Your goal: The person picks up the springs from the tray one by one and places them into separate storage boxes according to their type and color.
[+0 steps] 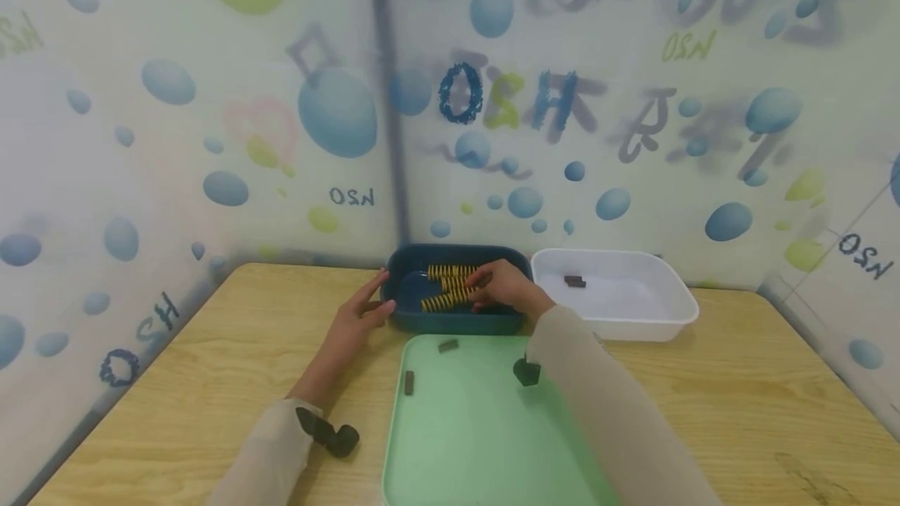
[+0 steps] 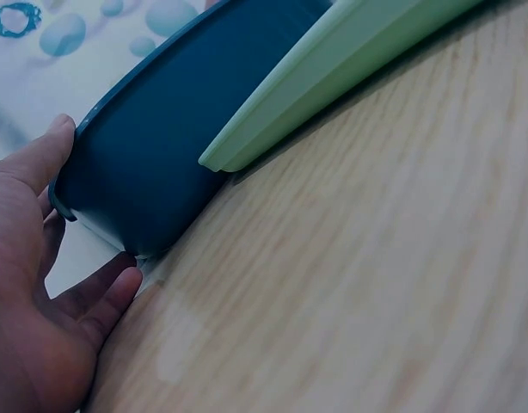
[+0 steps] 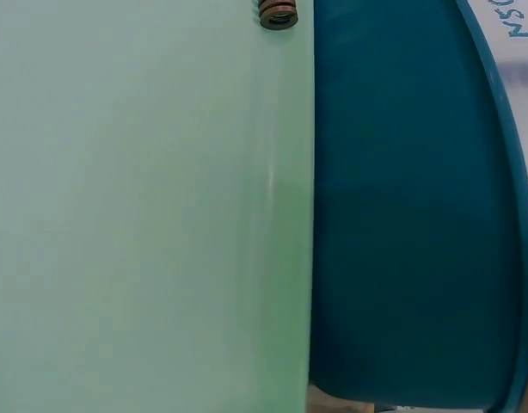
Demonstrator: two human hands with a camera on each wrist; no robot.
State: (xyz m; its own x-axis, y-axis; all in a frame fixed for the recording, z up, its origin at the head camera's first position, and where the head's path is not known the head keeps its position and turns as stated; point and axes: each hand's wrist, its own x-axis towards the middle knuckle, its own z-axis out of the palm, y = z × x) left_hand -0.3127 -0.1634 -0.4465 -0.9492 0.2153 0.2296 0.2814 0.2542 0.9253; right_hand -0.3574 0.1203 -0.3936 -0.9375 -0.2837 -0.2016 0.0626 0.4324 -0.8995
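A dark blue tub stands against the wall with several yellow coil springs inside. My left hand rests against its left end. In the left wrist view, the thumb of that hand touches the rim and the other fingers spread low along the outer side. Over the tub's right half, my right hand reaches in with bent fingers, its fingertips right at the yellow springs. I cannot tell whether it pinches one. The right wrist view shows only the outer wall of the blue tub, with the fingers hidden behind it.
In front of the tub lies a light green tray with two short brown springs near its left and back edges. A white tub to the right holds small brown springs. All stand on a wooden table.
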